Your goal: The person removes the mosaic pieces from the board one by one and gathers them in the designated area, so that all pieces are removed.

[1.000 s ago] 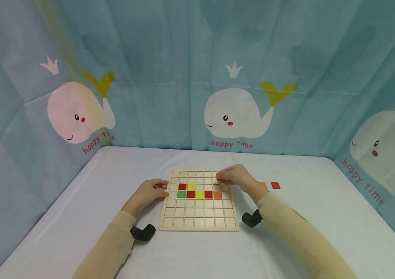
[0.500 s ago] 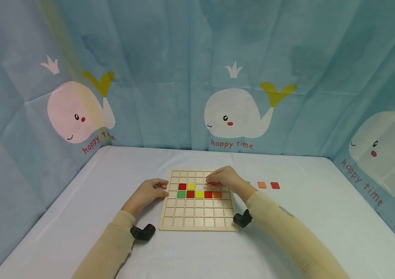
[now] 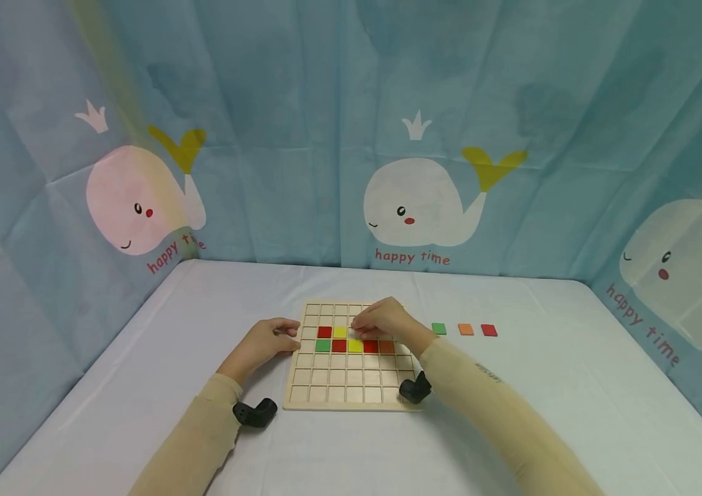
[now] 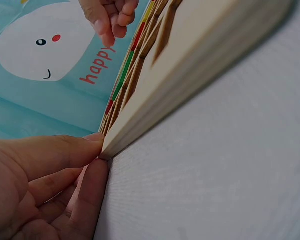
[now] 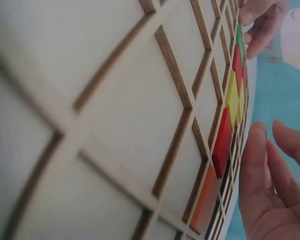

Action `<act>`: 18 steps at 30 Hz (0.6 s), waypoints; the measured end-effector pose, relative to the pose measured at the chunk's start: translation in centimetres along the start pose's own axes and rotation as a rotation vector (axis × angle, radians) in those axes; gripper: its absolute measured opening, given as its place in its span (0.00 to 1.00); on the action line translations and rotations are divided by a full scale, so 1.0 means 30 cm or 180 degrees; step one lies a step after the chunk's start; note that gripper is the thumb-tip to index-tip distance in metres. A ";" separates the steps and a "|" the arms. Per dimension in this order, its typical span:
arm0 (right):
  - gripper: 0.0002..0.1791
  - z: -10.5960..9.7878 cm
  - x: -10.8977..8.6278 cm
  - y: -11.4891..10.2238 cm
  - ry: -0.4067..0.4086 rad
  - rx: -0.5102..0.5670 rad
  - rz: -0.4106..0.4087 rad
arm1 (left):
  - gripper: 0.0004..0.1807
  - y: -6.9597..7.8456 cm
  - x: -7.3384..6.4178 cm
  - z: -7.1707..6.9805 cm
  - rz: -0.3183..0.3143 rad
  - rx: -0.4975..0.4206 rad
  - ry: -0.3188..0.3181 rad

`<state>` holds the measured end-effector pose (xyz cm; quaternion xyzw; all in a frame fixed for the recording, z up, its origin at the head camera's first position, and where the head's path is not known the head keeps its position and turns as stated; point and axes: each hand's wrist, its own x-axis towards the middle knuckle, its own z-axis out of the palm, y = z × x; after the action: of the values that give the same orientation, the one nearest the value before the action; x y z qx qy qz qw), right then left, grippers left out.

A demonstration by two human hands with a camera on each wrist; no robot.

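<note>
A person's left hand (image 3: 260, 343) is pinching the left edge of a wooden grid board (image 3: 355, 377) between thumb and finger, apparently so the frame is not sliding on the white tabletop (image 3: 351, 455) under any push from the other side. The right hand (image 3: 388, 318) is hovering over the board, just right of an upper yellow tile (image 3: 340, 332); its grip is showing thumb and finger spread apart, with no tile visible between them. The board itself is lying flat between the two hands, seemingly placed so that both are reaching it easily. At least seven square tiles are sitting in its cells, the raised ridges likely holding them in line: an upper red tile (image 3: 324, 332) beside the yellow, and, in the row nearer the person, a green tile (image 3: 322, 345), then red, yellow, red and an orange tile (image 3: 386, 347). To the board's right, a loose green tile (image 3: 439, 328), a loose orange tile (image 3: 465, 329) and a loose red tile (image 3: 489, 330) are lying apart from one another, a spacing that is probably making each easier to pick up.
</note>
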<state>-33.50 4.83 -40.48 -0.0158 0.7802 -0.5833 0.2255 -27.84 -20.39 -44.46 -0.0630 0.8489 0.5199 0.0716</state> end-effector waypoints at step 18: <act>0.08 0.043 0.036 0.015 -0.0049 -0.0110 -0.0031 | 0.28 0.001 0.005 -0.001 -0.0009 -0.0007 0.0006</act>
<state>-33.87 3.49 -41.53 -0.0280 0.7883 -0.5707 0.2283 -28.00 -20.42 -44.45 -0.0647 0.8483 0.5206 0.0714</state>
